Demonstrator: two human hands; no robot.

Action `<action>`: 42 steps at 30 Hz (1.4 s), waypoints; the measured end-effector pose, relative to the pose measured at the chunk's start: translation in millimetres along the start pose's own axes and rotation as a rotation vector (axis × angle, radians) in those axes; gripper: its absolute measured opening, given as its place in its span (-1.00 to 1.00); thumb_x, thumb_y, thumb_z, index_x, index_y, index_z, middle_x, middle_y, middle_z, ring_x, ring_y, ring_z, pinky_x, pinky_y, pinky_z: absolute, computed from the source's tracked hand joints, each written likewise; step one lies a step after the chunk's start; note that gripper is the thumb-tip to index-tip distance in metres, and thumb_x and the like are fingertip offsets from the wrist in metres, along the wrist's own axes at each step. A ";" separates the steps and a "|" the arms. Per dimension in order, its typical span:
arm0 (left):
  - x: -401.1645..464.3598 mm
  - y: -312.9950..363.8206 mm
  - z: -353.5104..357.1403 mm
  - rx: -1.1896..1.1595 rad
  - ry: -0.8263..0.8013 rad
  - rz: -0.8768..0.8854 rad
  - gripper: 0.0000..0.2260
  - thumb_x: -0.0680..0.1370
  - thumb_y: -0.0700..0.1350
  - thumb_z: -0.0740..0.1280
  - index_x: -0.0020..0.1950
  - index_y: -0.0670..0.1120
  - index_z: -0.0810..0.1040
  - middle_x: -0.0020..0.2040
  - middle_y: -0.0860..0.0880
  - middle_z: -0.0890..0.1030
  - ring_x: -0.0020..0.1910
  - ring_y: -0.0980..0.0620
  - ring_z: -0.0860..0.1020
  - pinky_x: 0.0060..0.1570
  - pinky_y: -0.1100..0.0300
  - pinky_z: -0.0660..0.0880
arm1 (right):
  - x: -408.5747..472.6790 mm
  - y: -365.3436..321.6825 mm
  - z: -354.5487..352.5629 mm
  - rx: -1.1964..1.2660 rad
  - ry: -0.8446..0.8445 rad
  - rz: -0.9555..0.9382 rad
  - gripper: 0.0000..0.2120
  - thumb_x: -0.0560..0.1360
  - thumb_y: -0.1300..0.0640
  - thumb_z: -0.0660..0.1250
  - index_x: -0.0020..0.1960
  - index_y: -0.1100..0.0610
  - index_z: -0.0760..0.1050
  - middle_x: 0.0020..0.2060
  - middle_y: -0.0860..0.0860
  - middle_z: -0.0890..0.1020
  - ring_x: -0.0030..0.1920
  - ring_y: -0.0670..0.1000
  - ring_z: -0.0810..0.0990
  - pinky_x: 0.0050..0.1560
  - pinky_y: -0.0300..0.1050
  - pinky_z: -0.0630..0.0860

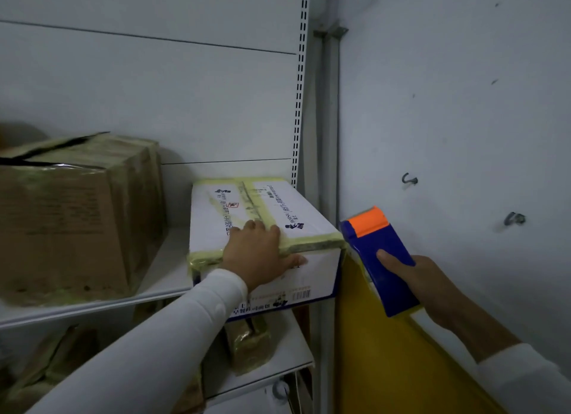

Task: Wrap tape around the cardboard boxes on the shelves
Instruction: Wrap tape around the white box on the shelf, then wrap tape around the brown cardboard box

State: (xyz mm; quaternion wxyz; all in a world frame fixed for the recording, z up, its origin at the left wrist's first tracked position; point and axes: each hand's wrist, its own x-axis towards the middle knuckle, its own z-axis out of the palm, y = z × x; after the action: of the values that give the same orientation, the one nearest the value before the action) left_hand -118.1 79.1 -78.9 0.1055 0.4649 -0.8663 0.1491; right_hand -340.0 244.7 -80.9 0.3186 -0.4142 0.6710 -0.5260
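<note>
— Shelves [173, 293]: how many?
— Two white ones in view, upper and lower [278, 361], against a white back panel.
— Boxes, counted?
— Two on the upper shelf. One big brown box [77, 222] at the left, wrapped in yellowish tape, its top flap gaping. One white box [262, 215] just beside it at the right end, printed, with yellow tape along its top seam and front edge, jutting past the shelf lip. On the lower shelf, one small taped brown parcel [248, 342]; more brown shapes at lower left, too blurred to count.
— Hands?
— Two. Left hand [258, 254] lies spread over the white box's front top edge, fingers on top, thumb on the front face. Right hand [423, 285] grips one blue-and-orange dispenser [378, 259], just right of that box's corner.
</note>
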 end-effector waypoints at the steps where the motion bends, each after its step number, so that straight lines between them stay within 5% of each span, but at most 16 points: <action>1: 1.8 4.8 0.7 -0.004 0.004 -0.006 -0.20 0.35 0.57 -0.03 0.22 -0.05 0.41 0.19 -0.14 0.49 0.20 -0.15 0.43 0.11 -0.10 0.39 | -1.0 0.8 -2.6 0.003 -0.018 -0.010 -0.61 0.46 -0.09 0.34 -0.05 0.27 0.55 -0.26 0.09 0.69 -0.34 0.01 0.67 -0.31 -0.11 0.53; 4: 3.8 10.5 1.7 -0.034 0.012 -0.014 -0.21 0.35 0.56 0.01 0.21 -0.06 0.42 0.21 -0.12 0.48 0.21 -0.14 0.42 0.13 -0.11 0.39 | -3.9 0.2 -8.6 -0.005 -0.108 -0.058 -0.24 0.11 -0.41 0.49 -0.03 0.22 0.56 -0.26 0.05 0.70 -0.33 -0.06 0.68 -0.35 -0.18 0.56; 7: 0.4 7.5 -5.9 -0.107 -0.006 0.011 -0.20 0.34 0.56 0.05 0.25 -0.05 0.41 0.26 -0.10 0.46 0.26 -0.12 0.41 0.19 -0.11 0.40 | -4.5 -3.0 -10.3 0.005 -0.205 -0.107 -0.12 -0.13 -0.38 0.57 0.00 0.17 0.58 -0.23 0.02 0.73 -0.27 -0.03 0.70 -0.34 -0.25 0.56; 15: -34.2 -25.9 -32.1 -0.318 0.109 0.145 -0.32 0.46 0.35 0.24 0.43 -0.04 0.33 0.39 -0.03 0.41 0.33 -0.04 0.39 0.25 0.05 0.36 | -14.5 -42.9 27.3 -0.071 -0.293 -0.180 -0.95 0.47 0.19 0.40 -0.08 0.12 0.54 -0.33 -0.10 0.70 -0.31 -0.14 0.68 -0.37 -0.33 0.52; 24: -99.8 -150.8 -57.5 -0.331 0.200 0.286 -0.30 0.41 0.40 0.19 0.40 -0.03 0.41 0.36 -0.02 0.47 0.32 -0.01 0.43 0.25 0.08 0.41 | -47.9 -105.8 114.2 -0.264 -0.291 -0.228 -0.66 0.27 -0.02 0.48 -0.03 0.14 0.59 -0.17 0.02 0.74 -0.16 0.03 0.72 -0.19 -0.10 0.62; 31: -143.7 -289.5 -78.6 -0.231 0.315 0.207 -0.44 0.44 0.30 0.24 0.27 -0.04 0.52 0.23 -0.04 0.56 0.17 -0.07 0.54 0.11 0.06 0.50 | -67.3 -158.8 224.4 -0.349 -0.377 -0.366 -0.69 0.34 -0.04 0.48 -0.09 0.18 0.57 -0.20 0.08 0.71 -0.19 0.06 0.69 -0.16 -0.08 0.55; 36: -146.3 -361.7 -84.1 -0.162 0.423 0.108 -0.51 0.46 0.14 0.37 0.30 -0.09 0.50 0.25 -0.13 0.53 0.17 -0.17 0.53 0.09 -0.02 0.51 | -66.5 -175.3 274.5 -0.357 -0.416 -0.464 -0.77 0.37 -0.07 0.45 -0.19 0.07 0.52 -0.26 -0.02 0.69 -0.26 -0.07 0.65 -0.23 -0.25 0.48; 42: -115.3 -379.7 -84.6 -0.106 0.491 0.003 -0.38 0.48 0.16 0.37 0.46 -0.03 0.29 0.48 -0.08 0.30 0.44 -0.12 0.28 0.40 -0.06 0.21 | -57.0 -183.2 284.6 -0.341 -0.410 -0.494 -0.72 0.38 -0.09 0.45 -0.19 0.13 0.53 -0.25 0.08 0.69 -0.20 0.12 0.67 -0.14 -0.04 0.51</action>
State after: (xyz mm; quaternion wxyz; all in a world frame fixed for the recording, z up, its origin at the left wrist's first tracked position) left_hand 266.3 -0.2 23.8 0.3369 0.4074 -0.8219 0.2122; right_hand -27.9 150.7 27.0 0.2362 -0.7079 0.5508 -0.3738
